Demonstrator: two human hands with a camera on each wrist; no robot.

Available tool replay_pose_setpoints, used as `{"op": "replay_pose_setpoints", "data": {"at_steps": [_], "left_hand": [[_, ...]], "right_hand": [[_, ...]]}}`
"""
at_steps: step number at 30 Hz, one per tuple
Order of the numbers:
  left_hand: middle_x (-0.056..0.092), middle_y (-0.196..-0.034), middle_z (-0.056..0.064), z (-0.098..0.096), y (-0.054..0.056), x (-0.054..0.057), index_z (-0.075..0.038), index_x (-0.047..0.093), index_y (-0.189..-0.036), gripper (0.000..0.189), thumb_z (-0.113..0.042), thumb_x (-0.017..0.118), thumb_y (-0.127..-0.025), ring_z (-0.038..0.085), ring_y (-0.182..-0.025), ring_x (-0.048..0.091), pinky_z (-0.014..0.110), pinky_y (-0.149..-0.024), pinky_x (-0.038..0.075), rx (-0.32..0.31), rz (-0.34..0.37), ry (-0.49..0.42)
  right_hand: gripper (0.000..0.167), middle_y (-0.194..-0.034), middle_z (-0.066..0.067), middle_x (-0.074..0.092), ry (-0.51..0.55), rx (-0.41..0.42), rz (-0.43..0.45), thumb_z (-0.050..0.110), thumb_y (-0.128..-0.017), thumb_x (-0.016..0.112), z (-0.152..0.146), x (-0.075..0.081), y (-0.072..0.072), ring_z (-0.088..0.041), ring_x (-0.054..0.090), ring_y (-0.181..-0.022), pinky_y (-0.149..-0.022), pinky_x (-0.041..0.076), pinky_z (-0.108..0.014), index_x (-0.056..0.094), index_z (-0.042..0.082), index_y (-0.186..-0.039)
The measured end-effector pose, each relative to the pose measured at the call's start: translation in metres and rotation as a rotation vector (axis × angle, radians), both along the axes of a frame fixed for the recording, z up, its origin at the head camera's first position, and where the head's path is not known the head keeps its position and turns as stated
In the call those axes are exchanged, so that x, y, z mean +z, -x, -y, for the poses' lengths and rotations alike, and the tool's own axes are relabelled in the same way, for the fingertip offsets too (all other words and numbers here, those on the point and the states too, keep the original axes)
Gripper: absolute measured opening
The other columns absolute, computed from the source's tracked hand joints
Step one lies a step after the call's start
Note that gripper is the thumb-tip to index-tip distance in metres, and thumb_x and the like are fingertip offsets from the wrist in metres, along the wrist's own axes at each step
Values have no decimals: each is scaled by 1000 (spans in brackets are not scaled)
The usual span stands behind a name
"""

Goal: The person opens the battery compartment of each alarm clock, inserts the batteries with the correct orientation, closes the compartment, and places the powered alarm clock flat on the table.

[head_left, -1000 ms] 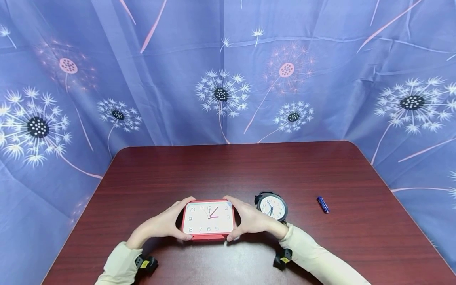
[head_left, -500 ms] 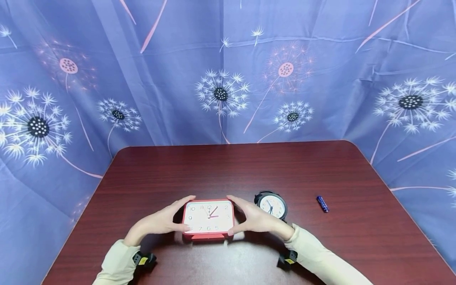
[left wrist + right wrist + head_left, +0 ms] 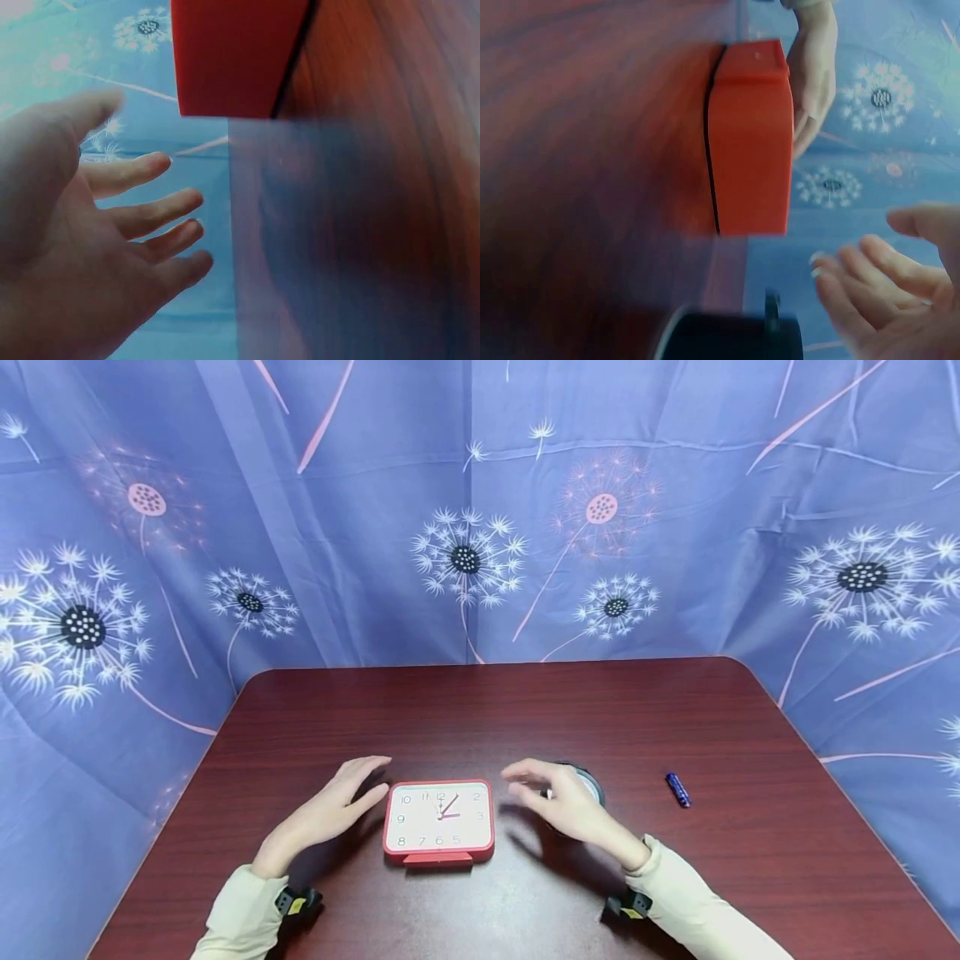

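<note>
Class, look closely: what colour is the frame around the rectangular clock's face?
The frame is red, showing best in the head view.

My head view looks forward and down across the table [image 3: 480, 718]; my wrist views look from close by, sharing the red clock [image 3: 439, 823] from opposite sides.

The clock [image 3: 465, 827] stands left of the battery [image 3: 678, 790].

Red-and-white clock [image 3: 439, 823], reddish-brown table [image 3: 480, 718], blue battery [image 3: 678, 790], dandelion-printed blue cloth [image 3: 375, 543]
</note>
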State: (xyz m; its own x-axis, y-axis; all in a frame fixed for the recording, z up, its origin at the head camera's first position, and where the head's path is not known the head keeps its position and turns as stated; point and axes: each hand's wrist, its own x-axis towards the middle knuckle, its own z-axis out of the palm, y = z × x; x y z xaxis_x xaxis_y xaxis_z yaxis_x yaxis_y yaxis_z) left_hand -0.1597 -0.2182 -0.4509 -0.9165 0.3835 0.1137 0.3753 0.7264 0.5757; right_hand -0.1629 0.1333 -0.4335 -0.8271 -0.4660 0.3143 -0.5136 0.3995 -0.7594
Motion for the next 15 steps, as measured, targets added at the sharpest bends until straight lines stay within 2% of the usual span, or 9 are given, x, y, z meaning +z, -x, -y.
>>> {"op": "replay_pose_setpoints", "data": {"at_steps": [1, 2, 4, 5, 8, 10, 15], "left_hand": [[52, -138, 17, 1, 1, 0, -2, 51, -136, 43, -23, 54, -99, 36, -131, 42, 54, -106, 35, 8, -39, 8], [54, -136, 18, 1, 2, -1, -1, 53, -133, 39, -20, 55, -98, 36, -130, 44, 54, -105, 35, 23, -74, 13], [58, -130, 19, 2, 3, 0, -1, 59, -125, 31, -15, 55, -98, 36, -126, 48, 53, -104, 38, 53, -144, 15], [60, -126, 18, 2, 4, 0, -2, 61, -121, 27, -14, 55, -97, 35, -123, 51, 52, -102, 39, 73, -174, 15], [67, -107, 10, 1, 6, 2, -6, 67, -104, 14, -12, 57, -96, 28, -107, 60, 48, -93, 46, 125, -238, 3], [67, -93, 3, 1, 6, 3, -8, 67, -95, 11, -12, 57, -96, 22, -95, 61, 44, -85, 49, 147, -261, 0], [57, -76, -5, -1, 7, 5, -12, 63, -81, 16, -14, 58, -96, 11, -73, 51, 29, -68, 45, 157, -263, -9]], "right_hand": [[7, -88, -5, 72, 2, -46, -30, 15, -92, 64, -3, 0, 1, -10, 68, -79, -69, 55, -28, 69, 10, -93], [10, -76, -1, 70, 3, -88, -59, 15, -92, 64, -6, 0, 2, -4, 64, -68, -60, 53, -26, 67, 13, -83], [27, -58, 8, 55, 4, -163, -113, 14, -92, 63, -12, -2, 4, 3, 48, -54, -49, 41, -21, 55, 16, -67], [33, -54, 11, 46, 12, -184, -134, 13, -92, 62, -15, -2, 5, 5, 41, -51, -47, 36, -19, 48, 16, -62], [45, -55, 16, 27, 34, -210, -188, 9, -91, 62, -20, -6, 5, 5, 28, -51, -46, 25, -16, 33, 15, -58], [48, -58, 17, 22, 37, -210, -205, 7, -89, 63, -22, -8, 5, 5, 24, -53, -49, 21, -13, 28, 13, -58], [51, -59, 18, 17, 6, -202, -219, 3, -85, 66, -22, -12, 4, 6, 18, -54, -53, 18, -10, 23, 12, -58]]}}
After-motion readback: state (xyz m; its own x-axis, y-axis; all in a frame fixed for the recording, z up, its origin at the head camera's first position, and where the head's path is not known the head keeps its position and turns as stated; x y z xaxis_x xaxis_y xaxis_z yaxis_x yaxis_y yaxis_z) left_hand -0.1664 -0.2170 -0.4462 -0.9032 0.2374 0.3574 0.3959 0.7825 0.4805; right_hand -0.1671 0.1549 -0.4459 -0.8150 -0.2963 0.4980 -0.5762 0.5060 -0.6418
